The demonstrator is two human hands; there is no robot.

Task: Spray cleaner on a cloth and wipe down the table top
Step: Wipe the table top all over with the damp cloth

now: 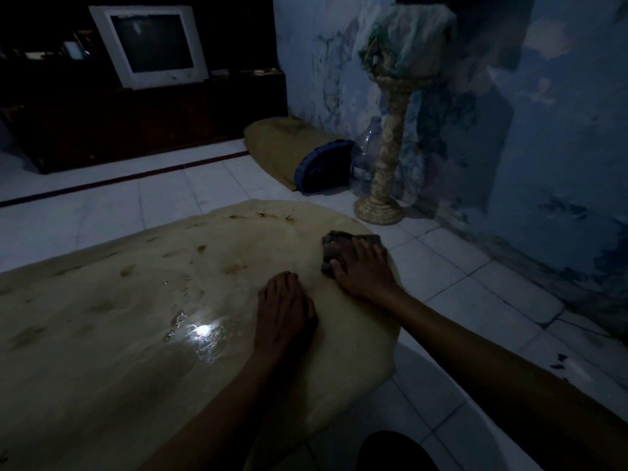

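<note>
The right hand [362,266] presses flat, fingers spread, on the dark cloth [350,241] near the table [102,334] top's far right edge — wiping, likely — while the left hand [283,311] rests open beside it, apparently as a brace.

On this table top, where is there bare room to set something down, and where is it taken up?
The table top is bare left of the left hand, though wet around the glare, and bare but stained along the far edge near the stains. The right end is crowded: the left hand rests flat there, and the right hand presses the cloth near the edge.
</note>
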